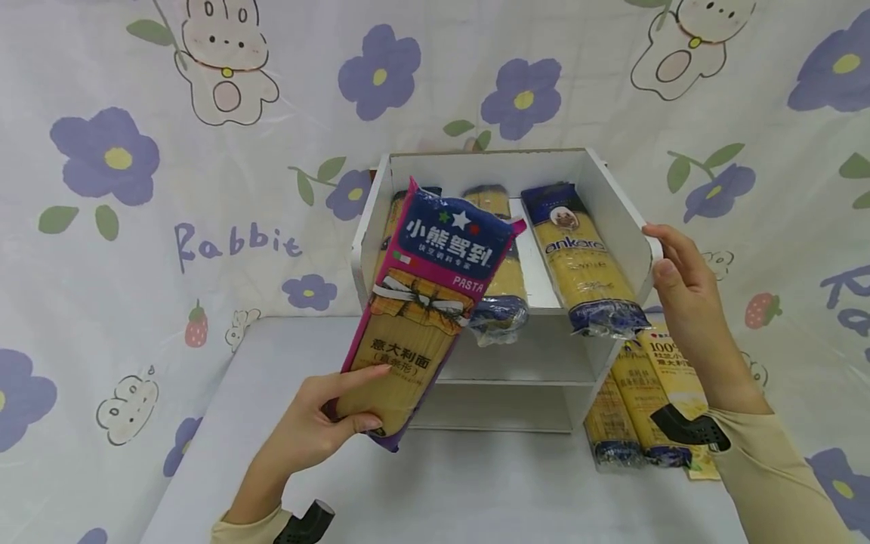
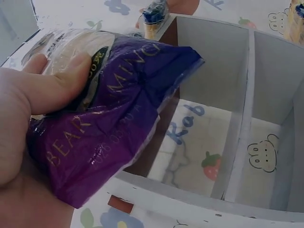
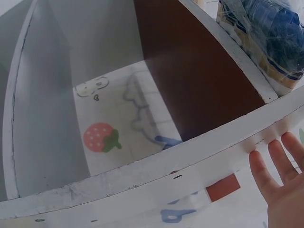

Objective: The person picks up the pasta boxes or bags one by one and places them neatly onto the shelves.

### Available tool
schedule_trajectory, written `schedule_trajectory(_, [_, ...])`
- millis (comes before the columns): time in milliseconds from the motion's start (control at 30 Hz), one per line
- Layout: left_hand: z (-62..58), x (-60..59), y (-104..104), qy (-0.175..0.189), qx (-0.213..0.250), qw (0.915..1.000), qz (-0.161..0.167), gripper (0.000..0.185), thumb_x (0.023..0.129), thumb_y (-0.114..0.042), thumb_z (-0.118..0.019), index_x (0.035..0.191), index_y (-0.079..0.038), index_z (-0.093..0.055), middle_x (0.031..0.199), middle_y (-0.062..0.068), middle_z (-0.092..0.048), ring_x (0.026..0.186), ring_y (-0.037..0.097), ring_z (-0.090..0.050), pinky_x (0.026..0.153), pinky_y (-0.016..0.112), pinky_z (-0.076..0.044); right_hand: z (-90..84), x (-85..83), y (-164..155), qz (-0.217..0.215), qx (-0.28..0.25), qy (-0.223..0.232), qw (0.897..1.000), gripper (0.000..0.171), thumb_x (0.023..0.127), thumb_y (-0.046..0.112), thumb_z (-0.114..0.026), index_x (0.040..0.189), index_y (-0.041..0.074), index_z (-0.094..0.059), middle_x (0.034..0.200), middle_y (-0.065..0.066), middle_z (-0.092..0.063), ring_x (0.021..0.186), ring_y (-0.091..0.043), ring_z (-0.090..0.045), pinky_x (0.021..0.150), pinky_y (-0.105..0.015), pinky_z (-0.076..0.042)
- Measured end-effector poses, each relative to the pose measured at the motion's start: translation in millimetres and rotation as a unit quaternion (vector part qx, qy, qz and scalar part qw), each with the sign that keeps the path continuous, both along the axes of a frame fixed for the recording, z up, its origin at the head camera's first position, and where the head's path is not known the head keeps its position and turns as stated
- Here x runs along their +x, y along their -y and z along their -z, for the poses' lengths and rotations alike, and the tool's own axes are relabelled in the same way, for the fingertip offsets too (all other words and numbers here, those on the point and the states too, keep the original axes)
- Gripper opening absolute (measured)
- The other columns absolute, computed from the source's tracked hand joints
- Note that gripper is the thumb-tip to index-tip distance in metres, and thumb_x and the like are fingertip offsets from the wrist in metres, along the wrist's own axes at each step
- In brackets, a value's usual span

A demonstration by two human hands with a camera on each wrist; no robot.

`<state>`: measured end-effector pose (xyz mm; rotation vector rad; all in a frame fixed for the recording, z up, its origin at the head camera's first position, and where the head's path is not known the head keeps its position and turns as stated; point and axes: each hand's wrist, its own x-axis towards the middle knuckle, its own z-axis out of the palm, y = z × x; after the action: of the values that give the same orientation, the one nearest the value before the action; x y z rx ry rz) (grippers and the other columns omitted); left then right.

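In the head view my left hand (image 1: 319, 423) grips a pink-and-blue pack of spaghetti (image 1: 421, 310) by its lower end, thumb on the front. The pack leans to the right before the white shelf unit (image 1: 516, 381), overlapping its top tier. Close up, the left wrist view shows the left hand (image 2: 42, 95) around the pack's purple end (image 2: 109, 128). My right hand (image 1: 693, 302) rests at the front edge of the shelf's right side wall. Its extended fingertips touch the panel's outside in the right wrist view, where the hand (image 3: 285, 175) shows only partly.
A blue-and-yellow spaghetti pack (image 1: 578, 257) lies at the right of the top tier, its end jutting over the front. Another pack (image 1: 503, 295) lies mid-tier, partly hidden; a third (image 1: 394, 219) is at the left. Several packs (image 1: 639, 400) lean beside the unit's right side.
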<state>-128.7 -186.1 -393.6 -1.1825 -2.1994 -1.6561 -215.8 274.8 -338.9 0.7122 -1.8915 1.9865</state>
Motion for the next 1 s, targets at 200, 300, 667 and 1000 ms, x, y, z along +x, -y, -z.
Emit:
schedule_trajectory(200, [3.9,-1.6,0,0.018,-0.047,0.9987,0.008,0.055,0.084,0.000,-0.073,0.136,-0.014,-0.061,0.127,0.013,-0.067,0.107,0.007,-0.067,0.087,0.025,-0.059,0.3,2.1,-1,0.006,-0.002,0.006,1.000,0.047,0.105,0.020,-0.046,0.149,0.009,-0.037,0.153,-0.006,-0.040,0.130,-0.016,-0.044,0.105,-0.017,-0.040])
schedule_trajectory(300, [6.0,-3.0,-1,0.023,-0.071,0.9971,0.016,0.051,0.087,-0.005,-0.072,0.136,-0.015,-0.061,0.127,0.017,-0.067,0.107,0.008,-0.067,0.089,0.025,-0.058,0.1,1.4,-1,-0.015,-0.010,-0.014,1.000,0.046,0.105,0.018,-0.044,0.149,0.008,-0.037,0.153,-0.007,-0.041,0.129,-0.017,-0.044,0.104,-0.018,-0.040])
schedule_trajectory(667, [14.5,-4.5,-8,0.074,-0.128,0.9877,0.051,0.050,0.088,-0.002,-0.070,0.135,-0.020,-0.063,0.130,0.010,-0.068,0.116,0.012,-0.065,0.093,0.025,-0.057,-0.1,1.4,1,-0.026,0.001,-0.016,1.000,0.045,0.106,0.017,-0.043,0.150,0.010,-0.038,0.155,-0.005,-0.038,0.128,-0.014,-0.045,0.104,-0.016,-0.041])
schedule_trajectory(1000, [22.7,-10.5,-14,0.065,-0.208,0.9745,0.053,0.062,0.085,0.010,-0.066,0.133,-0.030,-0.063,0.130,-0.001,-0.068,0.113,0.010,-0.066,0.090,0.026,-0.058,-0.2,-0.3,1,-0.009,0.012,-0.024,1.000,0.045,0.106,0.019,-0.043,0.149,0.010,-0.039,0.149,-0.002,-0.045,0.123,-0.013,-0.048,0.100,-0.017,-0.044])
